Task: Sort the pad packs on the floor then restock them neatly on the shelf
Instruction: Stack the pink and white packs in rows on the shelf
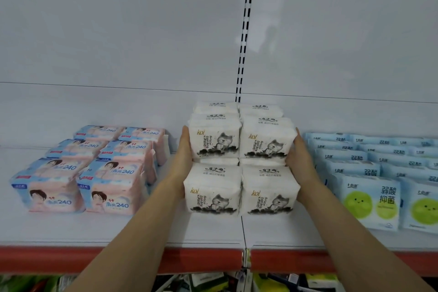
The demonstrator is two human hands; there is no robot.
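Because the fingers (185, 135) of the left hand (183, 149) lie straight and flat against the left face of the white pad packs (214, 142), and those of the right hand (299, 156) lie the same way on the right face, the stack is squeezed between two palms, not gripped; neither hand curls round anything

Risk 1: the upper white packs are held by side pressure alone. Uneven push from one palm would likely skew the two columns or pop a pack out toward the front edge of the shelf (118, 230)

Risk 2: the wrappers look soft and slick; hard pressure may crush them, and loose pressure may let the top tier slide off the lower tier (239, 192)

Risk 3: the right hand sits just beside the blue packs (369, 199); widening it could knock that row. The pink packs (94, 173) stand farther from the left hand, so less exposed

Location: white packs mid-shelf, straddling the seam between shelf boards, set back from the red front edge (94, 258), rear rows near the back panel

Pose: both forearms reach up and forward from the lower corners of view, converging, wrists straight, palms facing each other
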